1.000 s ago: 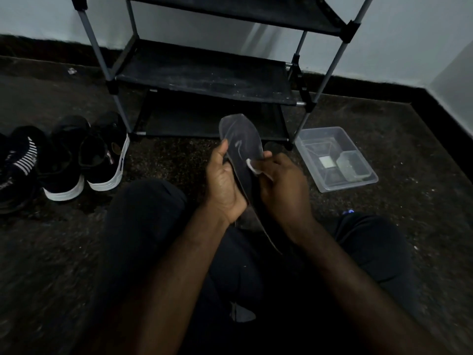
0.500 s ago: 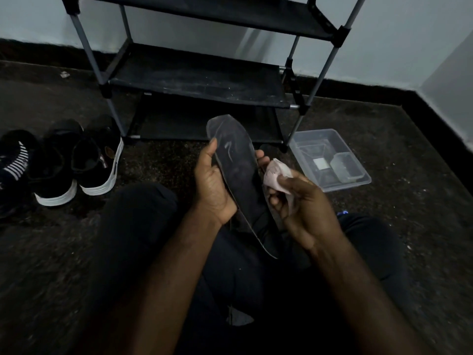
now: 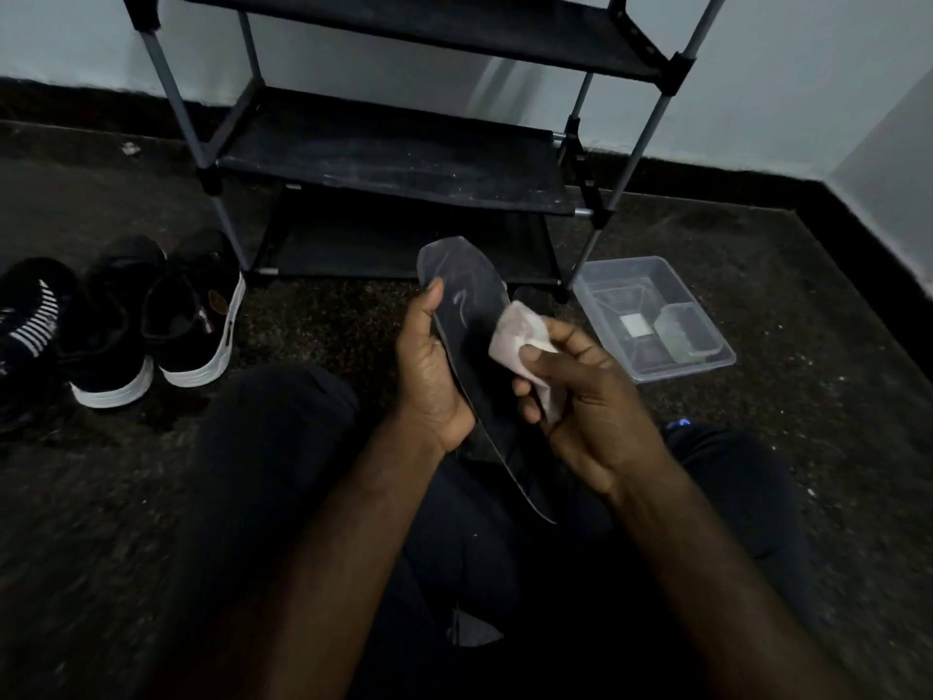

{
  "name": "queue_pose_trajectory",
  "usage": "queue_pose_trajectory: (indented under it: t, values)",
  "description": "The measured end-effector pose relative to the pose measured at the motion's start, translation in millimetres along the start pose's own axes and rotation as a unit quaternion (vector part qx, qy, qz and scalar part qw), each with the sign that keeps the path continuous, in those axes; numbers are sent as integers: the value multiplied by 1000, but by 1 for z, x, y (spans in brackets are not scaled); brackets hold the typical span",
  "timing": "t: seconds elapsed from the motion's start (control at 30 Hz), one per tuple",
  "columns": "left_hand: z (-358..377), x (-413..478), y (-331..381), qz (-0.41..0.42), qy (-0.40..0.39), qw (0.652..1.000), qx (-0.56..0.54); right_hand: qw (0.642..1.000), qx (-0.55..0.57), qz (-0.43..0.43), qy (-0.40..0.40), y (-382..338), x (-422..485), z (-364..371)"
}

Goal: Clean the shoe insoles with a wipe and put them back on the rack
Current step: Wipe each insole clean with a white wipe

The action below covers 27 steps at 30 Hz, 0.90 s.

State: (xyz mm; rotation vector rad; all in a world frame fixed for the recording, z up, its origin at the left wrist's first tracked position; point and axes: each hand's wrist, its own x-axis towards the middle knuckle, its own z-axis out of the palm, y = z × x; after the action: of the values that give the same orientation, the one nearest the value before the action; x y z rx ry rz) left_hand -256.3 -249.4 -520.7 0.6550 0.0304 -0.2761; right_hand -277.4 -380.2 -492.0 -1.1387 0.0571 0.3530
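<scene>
The left hand grips a dark insole by its left edge, thumb laid up along that edge and fingers curled behind it. The insole stands tilted over the person's lap, its rounded toe end up toward the rack and its narrow heel end pointing down between the legs. Pale smears and a light curved mark show on its upper face. The right hand is just beside the insole's right edge, with a crumpled whitish wipe pinched between the thumb and the curled fingers. The wipe's upper corner lies against the right edge of the insole; whether it presses on the face I cannot tell. The two hands are close together, the insole between them. The rack stands against the wall, with dark shelves on grey poles, and the two shelves seen whole are dusty and carry nothing. On the floor left of the rack sits a pair of black shoes with white soles, toes toward the person, and a black shoe with white stripes lies beside them at the frame's edge. Right of the rack's foot a clear box rests on the floor, holding a smaller clear tub and a small white square. The person sits on the floor in dark trousers, knees spread.
</scene>
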Motion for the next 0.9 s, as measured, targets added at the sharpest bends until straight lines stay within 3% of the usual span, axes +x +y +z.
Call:
queue_pose_trajectory:
  t: [0.07,0.13,0.23,0.37,0.43,0.53,0.63,0.7,0.83,0.9]
  values:
    - [1,0,-2,-7,27,1000,12,984,-176,-29,20,-1,3,4]
    - [2,0,-1,16,53,998,-12,939,-333,-67,61,0,7,5]
    - [3,0,0,18,57,998,-30,899,-411,-111,100,3,11,8]
    - [5,-1,0,19,63,998,-25,887,-417,-170,101,9,9,13]
    - [5,-1,0,15,67,997,-35,901,-389,-174,78,10,7,14]
    - [7,-3,2,1,66,998,-22,941,-312,-123,45,5,6,11]
    - [9,-5,4,-24,41,999,5,987,-156,-41,22,-3,5,10]
    - [9,-4,3,-26,25,999,-21,994,-101,-18,32,-5,5,8]
    - [2,-1,-1,7,26,999,-45,992,-107,-58,32,-7,3,2]
    - [0,-1,-1,12,37,998,-53,969,-219,-116,23,-4,-1,0]
